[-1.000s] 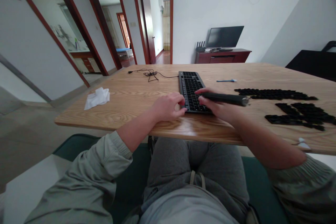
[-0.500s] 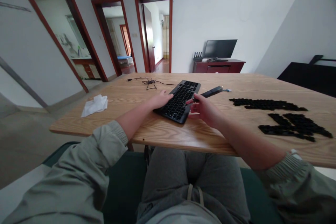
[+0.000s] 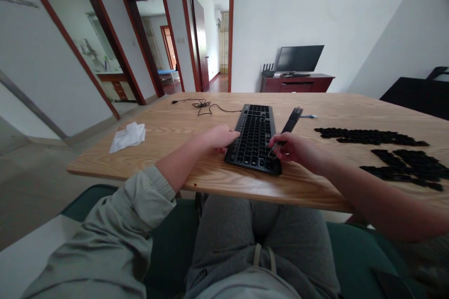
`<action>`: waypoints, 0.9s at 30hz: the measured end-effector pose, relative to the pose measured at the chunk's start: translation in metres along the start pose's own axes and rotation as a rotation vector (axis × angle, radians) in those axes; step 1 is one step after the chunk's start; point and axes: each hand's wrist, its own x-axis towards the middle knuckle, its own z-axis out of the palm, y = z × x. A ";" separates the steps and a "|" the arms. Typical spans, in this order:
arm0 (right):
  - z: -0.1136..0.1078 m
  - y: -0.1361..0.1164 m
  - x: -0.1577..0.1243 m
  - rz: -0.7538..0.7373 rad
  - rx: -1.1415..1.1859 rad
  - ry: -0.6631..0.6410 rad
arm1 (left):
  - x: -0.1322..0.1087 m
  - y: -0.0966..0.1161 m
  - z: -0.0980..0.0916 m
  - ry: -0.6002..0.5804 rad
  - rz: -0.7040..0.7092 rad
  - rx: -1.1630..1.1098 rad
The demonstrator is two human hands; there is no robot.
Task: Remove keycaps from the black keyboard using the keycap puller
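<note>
A black keyboard point(image 3: 254, 133) lies lengthwise away from me on the wooden table, most of its keycaps apparently off. My left hand point(image 3: 224, 138) grips its left edge, thumb on top and fingers at the side. Over the near right part of the keyboard, my right hand point(image 3: 285, 145) is closed on a thin wire keycap puller point(image 3: 272, 152), whose loop points at the keys. Just beyond that hand lies a long dark strip point(image 3: 292, 120) of unclear kind, with a slim blue-and-white object point(image 3: 309, 116), perhaps a toothbrush, behind it.
Rows of loose black keycaps point(image 3: 372, 137) lie on the right, with another group point(image 3: 410, 166) nearer me. A crumpled white tissue point(image 3: 128, 137) is at the left. The keyboard's cable point(image 3: 201, 104) lies coiled at the back of the table point(image 3: 182, 168).
The keyboard has shifted right and turned a little, with my left hand following along its edge. My right hand has moved right, and the wire loop now shows more clearly.
</note>
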 end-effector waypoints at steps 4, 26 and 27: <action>-0.018 -0.010 -0.006 0.022 -0.233 -0.039 | -0.007 0.018 -0.003 -0.101 0.050 0.047; 0.066 -0.007 0.037 -0.167 0.314 -0.178 | 0.093 0.011 -0.032 0.156 -0.098 0.502; 0.070 -0.008 0.037 -0.192 0.331 -0.213 | 0.102 0.013 -0.030 0.165 -0.097 0.487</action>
